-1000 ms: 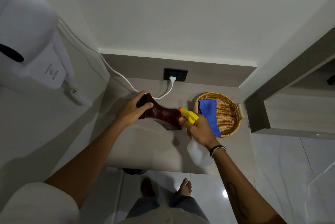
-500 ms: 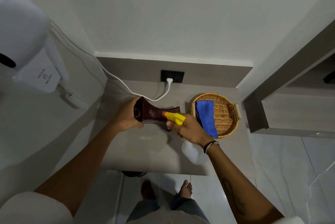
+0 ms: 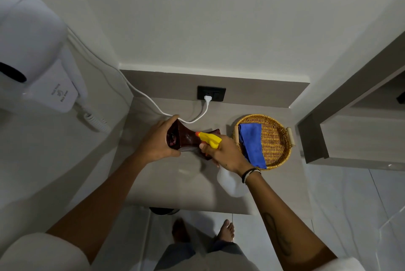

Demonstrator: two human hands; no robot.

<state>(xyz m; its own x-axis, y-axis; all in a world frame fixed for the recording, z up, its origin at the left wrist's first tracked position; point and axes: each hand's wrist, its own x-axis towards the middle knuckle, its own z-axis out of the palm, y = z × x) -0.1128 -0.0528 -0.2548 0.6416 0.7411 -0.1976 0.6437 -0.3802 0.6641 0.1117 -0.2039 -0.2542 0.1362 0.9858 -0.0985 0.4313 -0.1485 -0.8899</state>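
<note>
A dark red-brown vase point(image 3: 186, 139) lies tilted on its side above the grey counter point(image 3: 175, 185). My left hand point(image 3: 157, 141) grips it round its flared mouth, which faces me. My right hand point(image 3: 223, 152) holds a spray bottle by its neck; its yellow trigger head point(image 3: 209, 139) with an orange nozzle points left at the vase's middle, close to its surface. The bottle's white translucent body point(image 3: 230, 183) hangs below my wrist. The vase's far end is partly hidden behind my right hand.
A round wicker tray point(image 3: 278, 139) with a folded blue cloth point(image 3: 252, 143) sits on the counter's right. A white cord point(image 3: 153, 104) runs from a wall-mounted hair dryer point(image 3: 32, 55) to a black socket point(image 3: 211, 93). A grey shelf unit point(image 3: 350, 130) juts in on the right.
The vase has turned so its mouth faces me more, and my left hand has wrapped round the rim. The spray nozzle has moved left along the vase's body.
</note>
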